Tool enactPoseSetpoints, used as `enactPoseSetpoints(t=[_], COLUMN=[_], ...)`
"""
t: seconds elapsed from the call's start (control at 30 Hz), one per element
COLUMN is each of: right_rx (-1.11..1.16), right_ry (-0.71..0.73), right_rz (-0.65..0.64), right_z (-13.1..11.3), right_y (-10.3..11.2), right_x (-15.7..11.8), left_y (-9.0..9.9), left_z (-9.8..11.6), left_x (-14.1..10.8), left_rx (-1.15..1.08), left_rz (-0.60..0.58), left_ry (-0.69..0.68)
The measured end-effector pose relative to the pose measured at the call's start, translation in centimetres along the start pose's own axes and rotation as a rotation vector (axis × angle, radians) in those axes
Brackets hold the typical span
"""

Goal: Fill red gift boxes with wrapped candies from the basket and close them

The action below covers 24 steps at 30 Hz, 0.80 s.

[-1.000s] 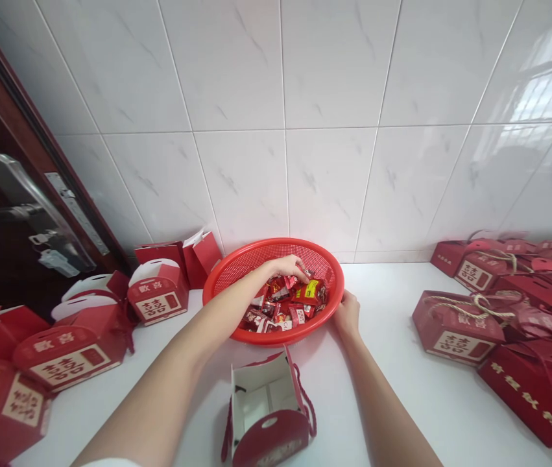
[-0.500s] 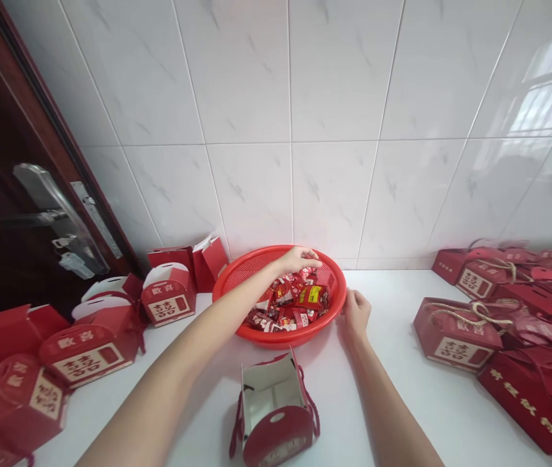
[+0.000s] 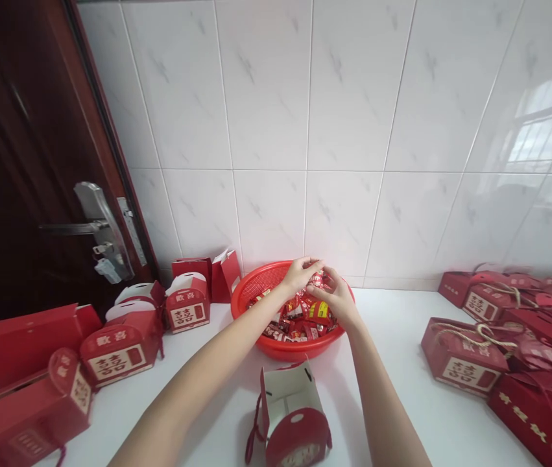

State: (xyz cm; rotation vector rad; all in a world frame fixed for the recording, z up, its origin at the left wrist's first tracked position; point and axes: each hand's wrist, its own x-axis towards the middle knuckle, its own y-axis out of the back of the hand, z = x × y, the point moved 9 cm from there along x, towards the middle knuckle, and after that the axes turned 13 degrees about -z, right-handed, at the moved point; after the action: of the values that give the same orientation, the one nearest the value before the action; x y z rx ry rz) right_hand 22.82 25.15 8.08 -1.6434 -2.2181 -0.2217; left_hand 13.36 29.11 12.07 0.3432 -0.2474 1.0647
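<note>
A red plastic basket (image 3: pixel 288 355) stands against the wall, filled with small wrapped sweets (image 3: pixel 300 310), mostly red. Over its back right part, my left hand (image 3: pixel 300 274) and my right hand (image 3: pixel 338 299) meet around a red-and-white wrapped candy (image 3: pixel 318 279). The fingers of both are curled against it from either side, and they partly hide it. In front of the basket sits an open red gift box (image 3: pixel 298 431), its pale inside showing and a dark red cord at its side.
On the left stand several red gift boxes (image 3: pixel 120 353) and red paper bags (image 3: pixel 226 275), beside a dark door (image 3: pixel 23 130) with a metal handle (image 3: pixel 76 228). Several more red boxes (image 3: pixel 468 353), some tied with twine, crowd the right of the white table (image 3: pixel 392 376).
My right hand has left the basket's right rim and come up over the sweets to meet my left hand at the candy. The view has shifted a little left and up.
</note>
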Motion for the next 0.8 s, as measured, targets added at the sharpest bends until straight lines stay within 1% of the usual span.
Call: enactPoseSetpoints(t=[0.1,0.23,0.3,0.4,0.47,0.57,0.7,0.77,0.8], right_rx=[0.079,0.114,0.14,0.205,0.257,0.326,0.379,0.392,0.395], right_ry=[-0.051,-0.101,-0.119,-0.137,-0.143,-0.142,-0.144,-0.156,-0.164], right_rz=[-0.001,0.006,0.038,0.1,0.135,0.174,0.22,0.246,0.256], right_z=[0.9,1.4,1.7,2.3,2.6,2.8,3.0,3.2,3.3], right_y=[-0.2,-0.3,0.1,0.9,1.3,1.7,2.2,2.5,2.6], right_x=[0.1,0.3,0.4,0.4,0.3,0.2,0.1,0.1,0.1], left_y=[1.0,1.3,1.5,2.8,4.0,5.2,5.5,5.4,5.4], left_z=[-0.1,-0.5,-0.9,-1.8,-3.1,-5.9,-9.5,-10.3,-10.5], left_x=[-0.5,-0.7,-0.4,0.3,0.5,-0.1,-1.5,-1.7,-1.6], left_rx=[0.028,0.098,0.141,0.219,0.29,0.436,0.609,0.67,0.695], left_rz=[-0.003,-0.048,-0.061,-0.038,-0.035,-0.113,-0.269,-0.303,-0.301], left_ry=[0.011,0.063,0.09,0.128,0.183,0.321,0.492,0.538,0.547])
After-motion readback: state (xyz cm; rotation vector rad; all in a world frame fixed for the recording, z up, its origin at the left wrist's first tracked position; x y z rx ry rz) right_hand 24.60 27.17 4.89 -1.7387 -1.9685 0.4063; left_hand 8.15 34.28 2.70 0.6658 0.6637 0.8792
